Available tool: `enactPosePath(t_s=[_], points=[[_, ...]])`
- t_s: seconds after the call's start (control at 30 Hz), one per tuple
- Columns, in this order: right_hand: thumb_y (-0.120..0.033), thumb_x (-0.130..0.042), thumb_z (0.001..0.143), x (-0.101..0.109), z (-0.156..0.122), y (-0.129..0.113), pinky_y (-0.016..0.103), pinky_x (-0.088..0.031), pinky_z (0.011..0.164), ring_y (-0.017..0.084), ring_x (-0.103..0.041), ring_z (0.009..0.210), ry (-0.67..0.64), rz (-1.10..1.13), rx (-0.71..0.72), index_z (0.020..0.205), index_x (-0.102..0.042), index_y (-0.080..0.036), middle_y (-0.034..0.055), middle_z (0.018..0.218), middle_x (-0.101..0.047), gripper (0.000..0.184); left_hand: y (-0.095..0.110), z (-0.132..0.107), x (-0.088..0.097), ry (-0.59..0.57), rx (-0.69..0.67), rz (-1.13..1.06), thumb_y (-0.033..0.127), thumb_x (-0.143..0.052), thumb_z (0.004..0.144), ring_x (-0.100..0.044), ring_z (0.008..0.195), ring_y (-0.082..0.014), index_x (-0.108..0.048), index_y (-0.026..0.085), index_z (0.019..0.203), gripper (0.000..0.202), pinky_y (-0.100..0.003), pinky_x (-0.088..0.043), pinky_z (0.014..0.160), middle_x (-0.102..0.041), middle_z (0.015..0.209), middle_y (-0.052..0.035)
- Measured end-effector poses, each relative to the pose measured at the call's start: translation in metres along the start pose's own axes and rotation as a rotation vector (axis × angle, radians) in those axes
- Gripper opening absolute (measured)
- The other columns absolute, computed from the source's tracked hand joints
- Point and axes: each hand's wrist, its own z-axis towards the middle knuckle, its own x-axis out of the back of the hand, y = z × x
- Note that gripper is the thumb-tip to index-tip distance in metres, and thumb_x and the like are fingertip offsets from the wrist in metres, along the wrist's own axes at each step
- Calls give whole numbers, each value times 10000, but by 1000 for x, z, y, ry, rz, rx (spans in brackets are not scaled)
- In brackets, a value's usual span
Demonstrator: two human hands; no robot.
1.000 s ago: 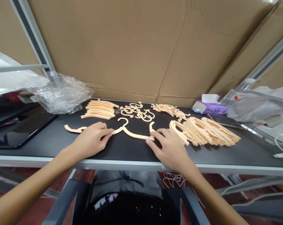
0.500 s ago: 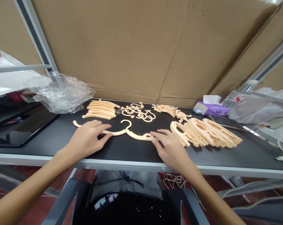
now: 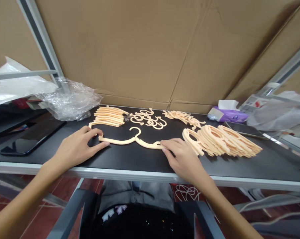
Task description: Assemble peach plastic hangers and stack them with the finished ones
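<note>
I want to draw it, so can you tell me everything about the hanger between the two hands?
The hanger is thin, pale peach, plastic by its look, with a small hook in the middle and two curved arms. It lies flat on the black table, hook pointing away from the person. The left hand seems to pinch its left end; the right hand rests its fingertips on the right end.

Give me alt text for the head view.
A peach hanger lies flat on a black table; the left hand pinches its left end, the right hand presses its right end. Stacks of hanger parts lie behind.
</note>
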Motion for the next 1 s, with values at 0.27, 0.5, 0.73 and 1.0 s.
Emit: enactPosePath(t_s=[0.27,0.5,0.73,1.0], points=[[-212,-481,992,0,0,0,440,-499,906,249,-618,1056,-1,3,4,1133,-700,-208,52,1160,-741,261,-8,-2,-5,16,-138,-103,657,-511,894,-631,835,-220,-706,280,1032,446,-311,-437,725,-664,1011,-48],[-213,-468,994,0,0,0,442,-503,904,250,-619,1056,-5,-3,4,1146,-705,-209,55,1168,-742,281,-5,-6,-2,32,-293,-251,573,-533,917,-617,885,-193,-682,202,870,403,-304,-465,843,-641,1009,-64],[-210,-455,986,0,0,1,443,-509,886,258,-628,1049,-4,-4,7,1144,-710,-222,74,1157,-744,300,-6,-5,-4,47,-355,-295,525,-523,950,-634,1034,-224,-684,205,901,361,-317,-469,948,-673,1131,-83],[-223,-446,998,1,0,0,438,-504,891,255,-618,1058,-17,4,1,1151,-708,-216,66,1167,-741,304,-10,-4,-3,-36,-332,-319,499,-536,948,-668,985,-226,-672,247,1123,335,-311,-507,893,-718,1112,-47]])
